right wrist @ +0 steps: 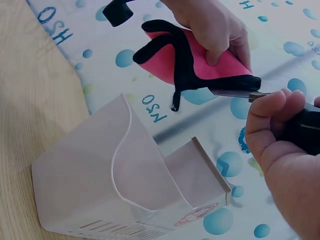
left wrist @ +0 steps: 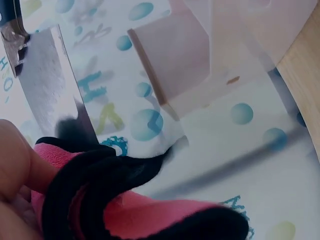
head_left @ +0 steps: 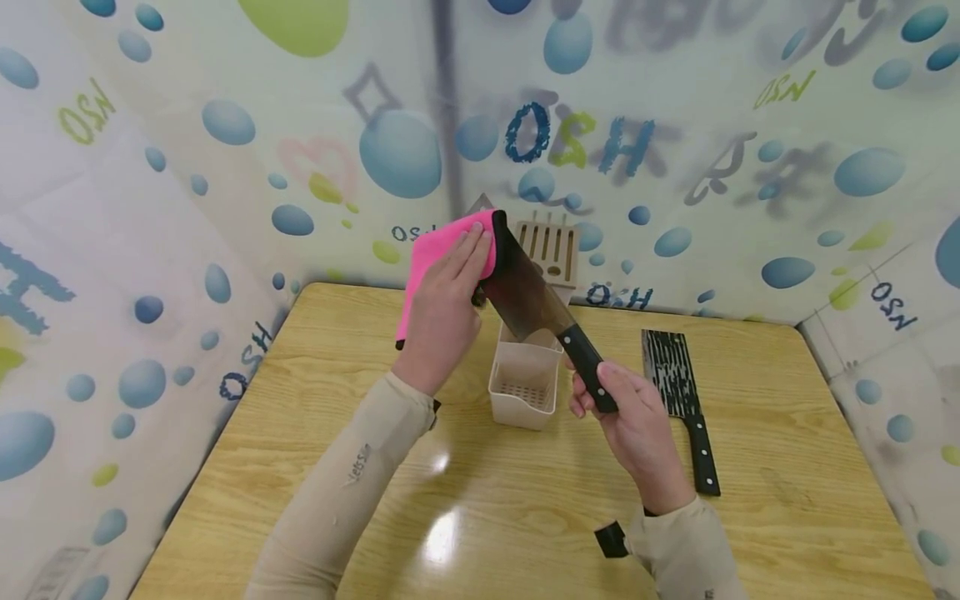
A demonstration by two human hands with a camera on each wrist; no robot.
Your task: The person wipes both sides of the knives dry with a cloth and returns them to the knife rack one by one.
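A cleaver with a black riveted handle (head_left: 588, 367) is held up slantwise over the table, its broad blade (head_left: 528, 292) pointing up and left. My right hand (head_left: 637, 429) grips the handle. With my left hand (head_left: 446, 312) I hold a pink cloth (head_left: 427, 254) with black edging over the far end of the blade, fingers on top. The thumb is on the cloth's underside in the right wrist view, where folds of the cloth (right wrist: 200, 62) hang down. In the left wrist view the bare blade (left wrist: 47, 75) sticks out past the cloth; its tip is partly covered.
Behind the cleaver stands a beige knife holder (head_left: 521, 404) with open compartments and a slotted upper part (head_left: 551, 250). A second cleaver (head_left: 671, 371) with a black-and-white streaked blade lies right of it on the wooden table (head_left: 300, 417). Patterned sheets wall the table in.
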